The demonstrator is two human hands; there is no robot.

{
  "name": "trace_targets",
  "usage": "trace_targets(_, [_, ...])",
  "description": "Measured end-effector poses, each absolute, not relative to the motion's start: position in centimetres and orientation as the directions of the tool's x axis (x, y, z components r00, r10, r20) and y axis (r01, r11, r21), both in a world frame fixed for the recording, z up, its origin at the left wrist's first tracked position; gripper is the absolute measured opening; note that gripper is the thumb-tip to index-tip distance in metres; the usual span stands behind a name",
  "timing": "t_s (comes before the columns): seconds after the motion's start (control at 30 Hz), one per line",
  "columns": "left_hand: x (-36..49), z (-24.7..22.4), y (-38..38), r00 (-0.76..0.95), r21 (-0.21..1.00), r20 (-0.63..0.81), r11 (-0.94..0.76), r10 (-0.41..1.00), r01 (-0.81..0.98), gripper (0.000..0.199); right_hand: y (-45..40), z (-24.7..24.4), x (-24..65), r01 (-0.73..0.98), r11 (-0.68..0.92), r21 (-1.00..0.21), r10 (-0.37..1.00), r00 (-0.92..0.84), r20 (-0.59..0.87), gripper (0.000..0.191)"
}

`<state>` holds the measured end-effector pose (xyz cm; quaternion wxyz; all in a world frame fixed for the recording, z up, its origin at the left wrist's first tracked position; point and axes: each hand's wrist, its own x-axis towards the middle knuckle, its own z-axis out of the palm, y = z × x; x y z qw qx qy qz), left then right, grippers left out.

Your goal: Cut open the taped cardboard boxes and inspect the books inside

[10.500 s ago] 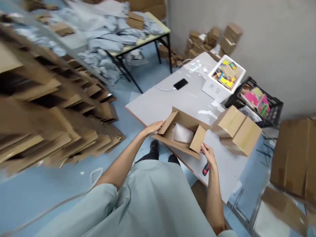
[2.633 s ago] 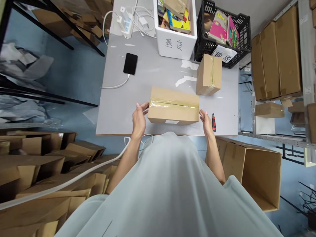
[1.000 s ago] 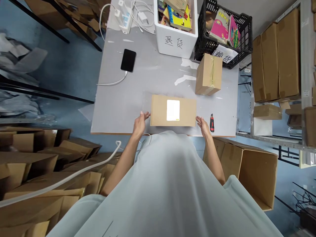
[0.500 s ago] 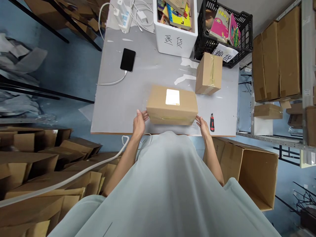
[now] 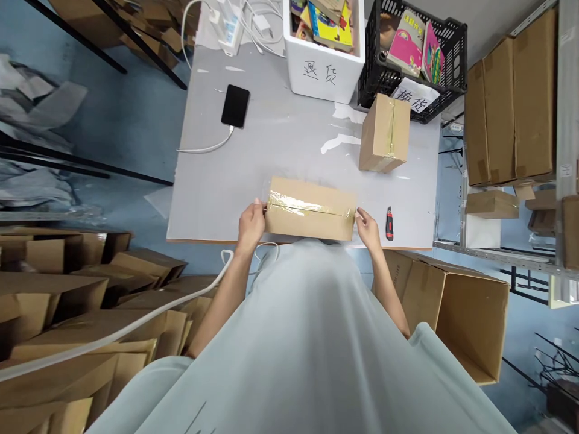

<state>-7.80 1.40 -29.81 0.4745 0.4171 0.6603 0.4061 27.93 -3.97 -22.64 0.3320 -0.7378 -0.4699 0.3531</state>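
Note:
A brown cardboard box [image 5: 310, 222] is at the table's front edge, its taped side facing up with a shiny strip of clear tape along it. My left hand [image 5: 252, 225] grips its left end, fingers partly hidden behind the box. At the right end, my right hand [image 5: 368, 229] holds the box's edge between thumb and fingers. A red and black box cutter [image 5: 389, 223] lies on the table just right of my right hand. Farther back on the right stands a smaller taped cardboard box [image 5: 384, 134].
On the grey table [image 5: 271, 138] lie a black phone [image 5: 235, 106] on a cable and a power strip [image 5: 231, 33]. A white bin [image 5: 320, 71] and a black crate [image 5: 414, 66] hold books at the back. Cardboard boxes [image 5: 58, 295] crowd the left floor; a large open carton [image 5: 470, 325] stands right.
The box has turned toward me, so its white label is out of sight and the taped side faces up. Both hands turned with it and stay at its ends.

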Motion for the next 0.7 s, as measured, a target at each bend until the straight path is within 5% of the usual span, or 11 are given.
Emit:
trace_targets(0.17, [-7.3, -30.4, 0.4, -0.263, 0.916, -0.352, 0.388, 0.898, 0.100, 0.070, -6.4, -22.0, 24.7, 0.521, -0.206, -0.828, 0.965, 0.246, -0.085, 0.067])
trace_targets(0.37, [-7.0, -29.3, 0.7, -0.216, 0.950, -0.299, 0.312, 0.930, 0.031, 0.073, -7.5, -22.6, 25.9, 0.568, -0.280, -0.774, 0.952, 0.266, -0.149, 0.069])
trace_targets(0.5, [-5.6, -29.4, 1.5, -0.197, 0.880, -0.465, 0.475, 0.863, 0.001, 0.053, -7.7, -22.5, 29.5, 0.556, -0.392, -0.733, 0.893, 0.421, -0.158, 0.085])
trace_targets(0.7, [-1.1, -28.2, 1.1, 0.114, 0.813, -0.542, 0.554, 0.833, -0.181, 0.054, -7.3, -19.5, 30.6, 0.494, -0.353, -0.795, 0.879, 0.466, -0.101, 0.099])
